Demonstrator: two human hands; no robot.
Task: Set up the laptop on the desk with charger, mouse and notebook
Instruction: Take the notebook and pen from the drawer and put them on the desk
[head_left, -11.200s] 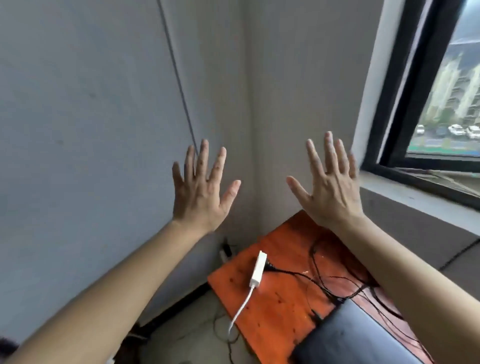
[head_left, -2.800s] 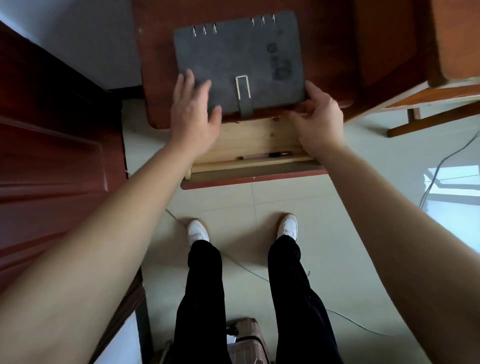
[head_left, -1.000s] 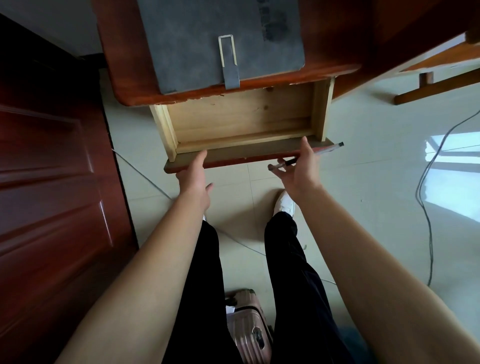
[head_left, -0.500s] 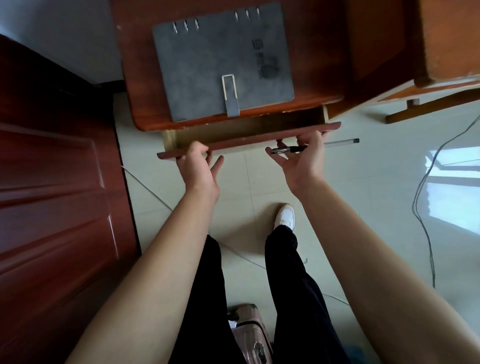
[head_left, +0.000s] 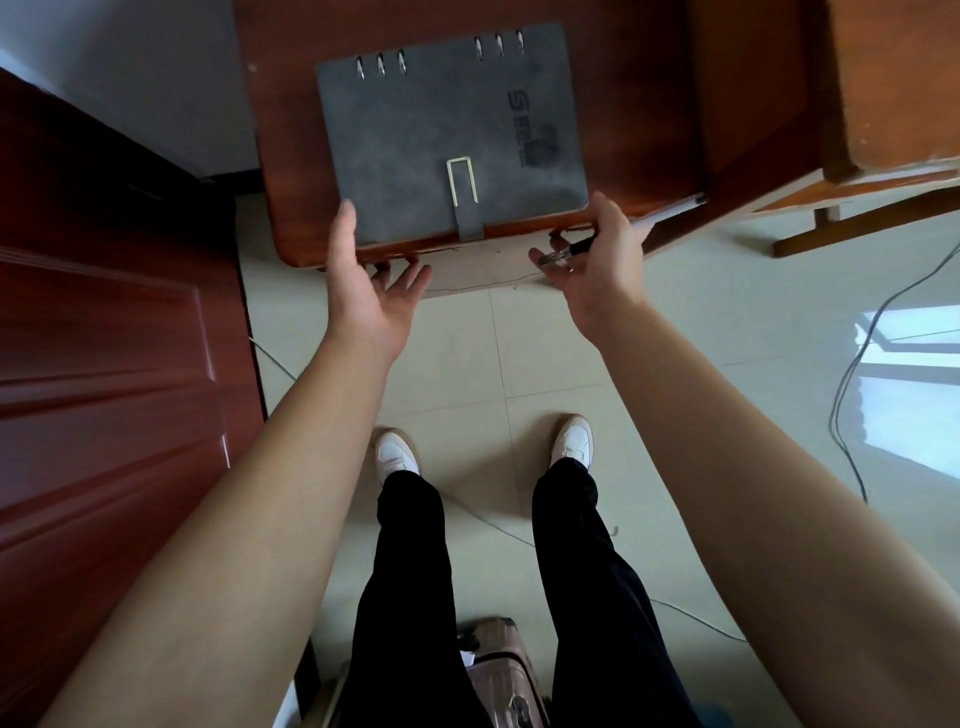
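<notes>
A grey ring-bound notebook (head_left: 447, 135) with a metal clasp lies closed on the small red-brown desk (head_left: 639, 119), its strap hanging over the front edge. My left hand (head_left: 369, 280) is palm-up under the desk's front edge, fingers against the pushed-in drawer front (head_left: 483, 265), thumb beside the notebook's left corner. My right hand (head_left: 592, 260) grips a pen (head_left: 618, 234) while its fingers rest at the drawer front and its thumb touches the notebook's right corner. No laptop, charger or mouse is visible.
A dark red wooden door (head_left: 104, 364) stands close on the left. A second wooden piece of furniture (head_left: 883, 104) is at the upper right. A cable (head_left: 852, 395) trails on the tiled floor at right. A pink suitcase (head_left: 504, 675) stands behind my feet.
The drawer, wide open a second ago, has been pushed in under the desk top by both hands. The pen came out of the drawer and stays in my right hand.
</notes>
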